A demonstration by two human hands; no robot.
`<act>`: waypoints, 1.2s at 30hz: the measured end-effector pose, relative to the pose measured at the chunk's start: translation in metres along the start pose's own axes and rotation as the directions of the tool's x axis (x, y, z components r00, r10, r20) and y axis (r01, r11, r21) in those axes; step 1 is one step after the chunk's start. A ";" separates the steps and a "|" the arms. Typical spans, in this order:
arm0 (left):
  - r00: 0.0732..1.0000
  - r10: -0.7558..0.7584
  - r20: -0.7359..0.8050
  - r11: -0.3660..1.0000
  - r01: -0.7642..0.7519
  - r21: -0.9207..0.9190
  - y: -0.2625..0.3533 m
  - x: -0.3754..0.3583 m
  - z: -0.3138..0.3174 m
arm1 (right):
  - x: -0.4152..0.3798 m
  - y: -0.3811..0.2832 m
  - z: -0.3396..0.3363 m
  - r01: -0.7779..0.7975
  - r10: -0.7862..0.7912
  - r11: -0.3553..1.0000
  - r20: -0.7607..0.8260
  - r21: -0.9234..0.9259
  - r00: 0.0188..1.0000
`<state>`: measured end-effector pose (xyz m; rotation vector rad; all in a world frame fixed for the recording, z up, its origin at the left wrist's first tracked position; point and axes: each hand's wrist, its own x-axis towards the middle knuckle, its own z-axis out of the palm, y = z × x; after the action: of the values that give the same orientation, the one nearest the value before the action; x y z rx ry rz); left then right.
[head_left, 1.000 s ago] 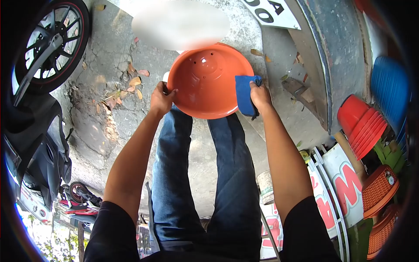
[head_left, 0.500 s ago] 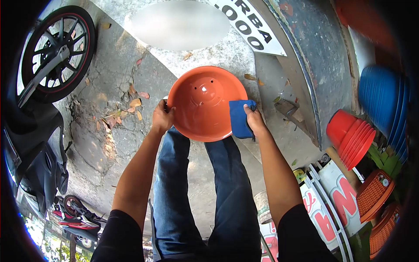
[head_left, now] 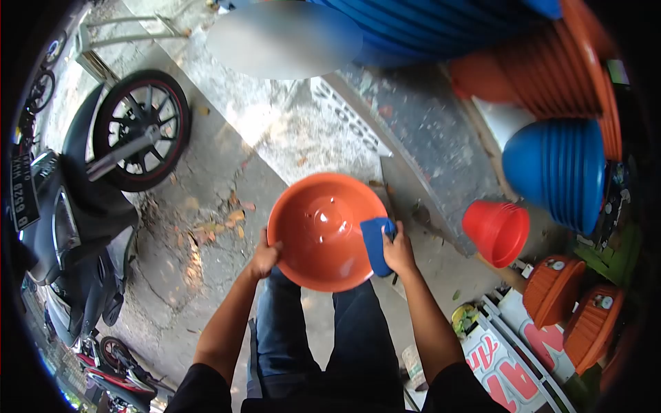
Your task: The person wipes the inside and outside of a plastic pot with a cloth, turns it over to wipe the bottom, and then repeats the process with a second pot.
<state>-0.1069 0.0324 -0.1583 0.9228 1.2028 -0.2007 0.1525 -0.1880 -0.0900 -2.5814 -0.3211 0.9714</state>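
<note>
An orange plastic pot (head_left: 310,237), round and glossy with small holes in its bottom, is held in front of my legs with its inside facing me. My left hand (head_left: 264,257) grips its left rim, thumb on the inner side. At the right rim, my right hand (head_left: 399,253) is closed on a blue cloth (head_left: 375,244), which lies folded over the edge of the pot. The fingers behind the rim are hidden on both sides.
A motorcycle wheel (head_left: 142,131) stands at the left. To the right are stacked blue pots (head_left: 551,172), red pots (head_left: 492,230) and orange pots (head_left: 551,289). A printed sign (head_left: 351,117) lies ahead, and dry leaves (head_left: 231,220) litter the cracked concrete.
My view has tilted up, so the pot and hands sit lower and more stacked pots show at the top right. Both hands keep their hold; the cloth stays at the right rim.
</note>
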 end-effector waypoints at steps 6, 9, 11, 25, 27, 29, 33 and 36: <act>0.984 0.037 0.175 0.978 -0.072 0.197 0.103 -0.140 0.012 | -0.071 -0.059 -0.115 0.081 -0.073 0.989 -0.074 0.122 0.995; 0.983 0.075 0.167 0.964 -0.114 0.241 0.155 -0.201 0.018 | -0.104 -0.083 -0.160 0.139 -0.103 0.943 -0.131 0.304 0.986; 0.959 0.223 0.172 0.942 -0.258 0.213 0.167 -0.226 0.021 | -0.133 -0.111 -0.194 0.204 -0.150 0.930 -0.192 0.306 0.970; 0.857 0.504 0.109 0.864 -0.500 -0.059 0.261 -0.377 0.091 | -0.182 -0.263 -0.195 0.498 -0.557 0.783 0.065 0.374 0.828; 0.836 0.537 0.115 0.843 -0.537 -0.031 0.250 -0.363 0.096 | -0.169 -0.268 -0.168 0.489 -0.564 0.819 0.259 0.300 0.785; 0.808 0.577 0.118 0.813 -0.583 0.012 0.253 -0.361 0.093 | -0.124 -0.251 -0.128 0.579 -0.635 0.772 0.363 0.263 0.682; 0.792 0.605 0.083 0.795 -0.606 -0.016 0.265 -0.374 0.088 | -0.160 -0.270 -0.193 0.746 -0.729 0.662 0.290 0.069 0.620; 0.775 0.630 0.044 0.776 -0.630 -0.009 0.270 -0.373 0.092 | -0.162 -0.273 -0.230 0.759 -0.631 0.641 0.486 -0.113 0.605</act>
<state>-0.0293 0.0180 0.3046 1.2729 0.7886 0.3197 0.1644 -0.0523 0.2778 -2.0899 -1.6030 1.1698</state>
